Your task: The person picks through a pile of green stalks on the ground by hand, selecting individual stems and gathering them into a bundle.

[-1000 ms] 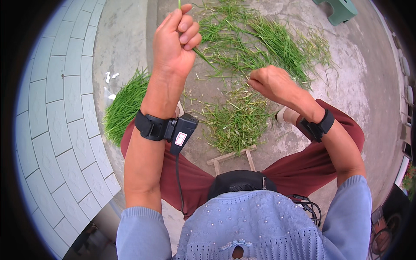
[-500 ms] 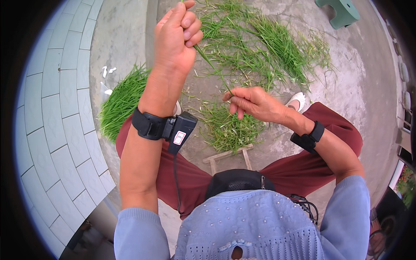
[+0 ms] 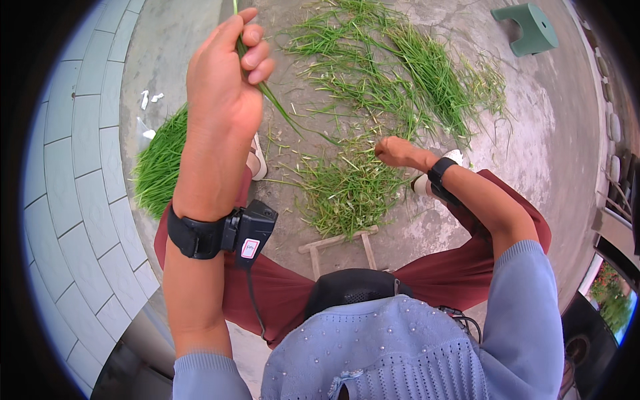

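Raised at the upper left, my left hand (image 3: 230, 73) is closed around a few long green chive stalks (image 3: 280, 110); their thin ends trail down to the right, over the floor. My right hand (image 3: 395, 152) is lower and to the right, with its fingers curled in. Whatever it may hold is hidden. Under it and to its left lies a loose pile of chive trimmings (image 3: 353, 193), green mixed with pale bits. A dense bundle of chives (image 3: 163, 163) rests beyond my left forearm.
More chives (image 3: 427, 73) spread across the concrete floor (image 3: 533, 127) ahead. A green plastic stool (image 3: 530, 30) stands at the far right. White scraps (image 3: 145, 100) lie near the pale tiles (image 3: 87, 147) on the left. A wooden frame piece (image 3: 340, 240) is between my knees.
My left hand has moved left and slightly down with the stalks. My right hand has let go of the stalks' lower end and curled closed. The view has shifted a little.
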`<state>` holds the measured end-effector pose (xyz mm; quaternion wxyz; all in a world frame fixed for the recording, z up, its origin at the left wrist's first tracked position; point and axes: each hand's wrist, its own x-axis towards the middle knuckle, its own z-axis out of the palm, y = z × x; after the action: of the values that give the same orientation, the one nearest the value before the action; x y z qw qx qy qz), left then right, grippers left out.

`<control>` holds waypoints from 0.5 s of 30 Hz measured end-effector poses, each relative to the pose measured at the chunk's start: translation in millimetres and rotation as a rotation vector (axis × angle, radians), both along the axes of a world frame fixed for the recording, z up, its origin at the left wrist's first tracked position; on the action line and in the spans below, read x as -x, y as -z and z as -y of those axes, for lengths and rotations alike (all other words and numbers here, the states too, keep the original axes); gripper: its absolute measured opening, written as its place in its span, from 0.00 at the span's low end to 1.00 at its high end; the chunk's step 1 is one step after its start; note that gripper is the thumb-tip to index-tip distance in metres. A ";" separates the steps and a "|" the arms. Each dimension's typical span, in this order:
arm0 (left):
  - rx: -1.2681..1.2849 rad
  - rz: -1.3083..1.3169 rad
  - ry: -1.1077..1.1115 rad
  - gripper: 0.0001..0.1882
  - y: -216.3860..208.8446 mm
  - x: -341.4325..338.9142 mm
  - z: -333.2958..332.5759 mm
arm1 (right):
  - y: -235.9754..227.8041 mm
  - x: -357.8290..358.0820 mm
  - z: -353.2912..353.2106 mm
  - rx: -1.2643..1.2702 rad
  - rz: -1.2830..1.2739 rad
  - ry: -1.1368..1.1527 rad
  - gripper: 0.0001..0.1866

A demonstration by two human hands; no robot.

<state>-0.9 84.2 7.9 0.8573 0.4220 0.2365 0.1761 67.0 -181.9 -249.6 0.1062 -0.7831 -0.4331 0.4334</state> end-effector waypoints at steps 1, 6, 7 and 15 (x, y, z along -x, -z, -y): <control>-0.009 -0.049 -0.035 0.13 -0.3 1.8 1.4 | 18.5 -12.2 -1.2 -0.038 0.096 0.070 0.11; 0.085 -0.106 0.011 0.13 -5.5 8.4 -8.9 | 82.6 -55.8 6.5 0.010 0.133 0.283 0.11; 0.094 -0.112 0.026 0.13 -5.7 9.7 -11.4 | 91.5 -57.6 13.6 0.042 0.139 0.324 0.11; 0.077 -0.072 0.187 0.14 1.3 18.4 -16.9 | 145.2 -50.3 98.2 -0.005 0.059 1.112 0.15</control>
<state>-19.2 101.1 6.6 0.8766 0.4150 0.2331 0.0707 117.3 -280.0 -394.8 0.3087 -0.9053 0.0416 0.2889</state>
